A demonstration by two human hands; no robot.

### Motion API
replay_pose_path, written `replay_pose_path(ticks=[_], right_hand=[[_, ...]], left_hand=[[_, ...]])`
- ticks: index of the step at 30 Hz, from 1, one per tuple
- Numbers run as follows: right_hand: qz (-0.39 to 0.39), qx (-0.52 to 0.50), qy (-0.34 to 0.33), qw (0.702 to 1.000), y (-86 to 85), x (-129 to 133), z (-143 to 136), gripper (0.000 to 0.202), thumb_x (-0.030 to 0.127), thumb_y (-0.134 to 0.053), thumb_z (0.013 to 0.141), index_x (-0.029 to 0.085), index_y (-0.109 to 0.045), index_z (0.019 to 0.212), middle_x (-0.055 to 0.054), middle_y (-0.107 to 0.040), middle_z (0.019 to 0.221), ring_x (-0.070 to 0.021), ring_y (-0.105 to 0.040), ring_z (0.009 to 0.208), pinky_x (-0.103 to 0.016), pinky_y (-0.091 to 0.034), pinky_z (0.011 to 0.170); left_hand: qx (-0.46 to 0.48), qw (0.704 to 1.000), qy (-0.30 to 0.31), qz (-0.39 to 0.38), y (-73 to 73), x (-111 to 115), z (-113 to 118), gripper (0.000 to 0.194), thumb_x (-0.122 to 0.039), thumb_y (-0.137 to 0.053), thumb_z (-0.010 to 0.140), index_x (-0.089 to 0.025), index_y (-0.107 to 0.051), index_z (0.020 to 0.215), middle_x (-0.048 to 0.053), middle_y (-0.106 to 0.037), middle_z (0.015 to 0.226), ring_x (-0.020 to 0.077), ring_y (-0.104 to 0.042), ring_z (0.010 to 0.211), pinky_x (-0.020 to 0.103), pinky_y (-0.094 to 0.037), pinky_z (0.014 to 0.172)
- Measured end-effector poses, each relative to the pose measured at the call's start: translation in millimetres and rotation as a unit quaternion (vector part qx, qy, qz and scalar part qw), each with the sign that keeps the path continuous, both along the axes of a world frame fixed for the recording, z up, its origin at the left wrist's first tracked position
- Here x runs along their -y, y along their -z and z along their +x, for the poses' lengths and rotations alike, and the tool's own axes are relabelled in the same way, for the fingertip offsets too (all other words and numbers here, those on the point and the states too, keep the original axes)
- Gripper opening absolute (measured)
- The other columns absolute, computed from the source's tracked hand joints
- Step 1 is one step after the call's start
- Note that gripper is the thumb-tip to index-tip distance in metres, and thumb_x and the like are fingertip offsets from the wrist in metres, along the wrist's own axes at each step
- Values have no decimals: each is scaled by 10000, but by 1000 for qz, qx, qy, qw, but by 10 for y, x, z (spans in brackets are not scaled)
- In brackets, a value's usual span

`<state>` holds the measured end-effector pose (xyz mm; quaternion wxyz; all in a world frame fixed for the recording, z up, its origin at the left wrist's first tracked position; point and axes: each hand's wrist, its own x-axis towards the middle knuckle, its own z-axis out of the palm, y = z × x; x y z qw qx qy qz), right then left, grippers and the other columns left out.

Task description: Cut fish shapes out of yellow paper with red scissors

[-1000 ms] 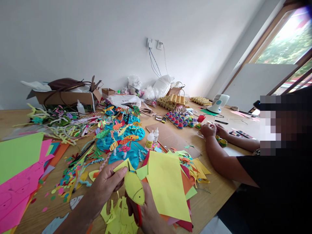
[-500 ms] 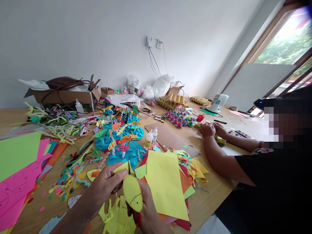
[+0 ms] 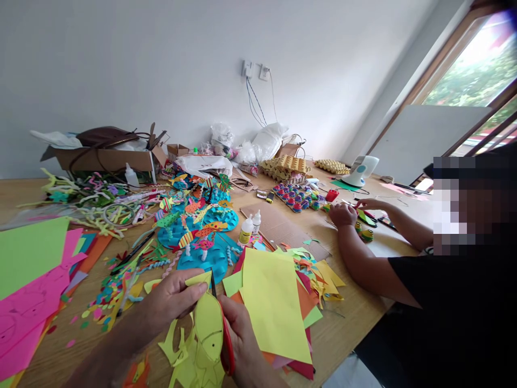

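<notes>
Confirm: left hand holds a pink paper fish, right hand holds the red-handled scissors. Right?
Not quite: the paper fish is yellow, not pink, as the head view shows. The rest stands: the left hand holds it, and the right hand holds the red-handled scissors.
</notes>
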<state>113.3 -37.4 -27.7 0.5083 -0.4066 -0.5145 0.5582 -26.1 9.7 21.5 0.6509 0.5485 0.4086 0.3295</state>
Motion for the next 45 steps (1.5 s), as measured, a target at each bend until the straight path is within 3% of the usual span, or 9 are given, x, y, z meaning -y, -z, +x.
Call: replay_pose_path(ticks=[4,7,15,21,26,31,39,42,45], right_hand=[[-57,13,-32,998,-21,-24,69,505,656,-491,797,197,-422,598,69,-384,435,-73,-339,372,-170,-268,358],[-8,7,-17,1000,-119,-89,188,484,648,-524,782,185,-458,656,57,-431,473,-83,-355,421,-188,-302,419],[67,184,-52,979,-658,-321,347,222,347,-710,732,194,-562,791,42,-508,640,-124,-442,563,-214,-336,499],[117,280,-122,945,-732,-453,291,122,85,-604,721,193,-548,723,56,-501,624,-106,-397,545,-197,-305,481],[72,115,-65,989,-780,-494,277,112,113,-610,667,182,-531,707,51,-508,645,-108,-443,574,-204,-363,523],[14,-102,41,994,-692,-499,170,186,194,-679,646,184,-539,768,60,-525,632,-91,-450,513,-197,-367,489],[21,-221,133,966,-612,-533,26,200,186,-702,657,173,-545,782,69,-506,593,-74,-453,493,-187,-347,480],[22,-239,149,959,-602,-536,-13,181,178,-694,671,171,-548,778,70,-501,585,-75,-458,498,-188,-351,484],[18,-259,148,954,-572,-530,-88,189,185,-698,672,169,-548,786,71,-506,590,-69,-453,489,-185,-347,483]], left_hand=[[-48,997,-5,57,-49,-74,-128,240,-387,-627,741,-196,-537,627,-92,-339,496,87,-274,454,195,-239,435],[-100,990,1,103,-105,-86,-190,226,-372,-597,767,-194,-558,632,-62,-427,559,111,-376,513,200,-293,489],[-236,943,57,228,-179,-91,-212,157,-259,-630,740,-213,-617,591,-34,-511,592,158,-469,575,211,-287,526],[-258,935,50,236,-151,-65,-230,212,-267,-646,734,-208,-585,540,-30,-519,575,160,-477,574,215,-307,522],[-93,983,9,160,-208,-36,-316,297,-439,-506,844,-218,-651,709,-7,-578,672,159,-507,631,227,-385,574],[28,987,-152,34,-151,-106,-283,251,-461,-645,759,-214,-672,796,-11,-625,759,138,-529,674,205,-421,595],[241,961,-115,-64,-127,-142,-263,254,-439,-739,689,-209,-693,787,-17,-608,500,137,-536,487,228,-436,499],[313,947,-71,-32,-105,-143,-248,394,-550,-700,676,-190,-709,834,-6,-592,513,130,-507,483,231,-433,489],[252,966,-55,30,-77,-129,-172,432,-483,-791,592,-172,-715,883,-2,-596,568,125,-497,520,219,-416,490]])
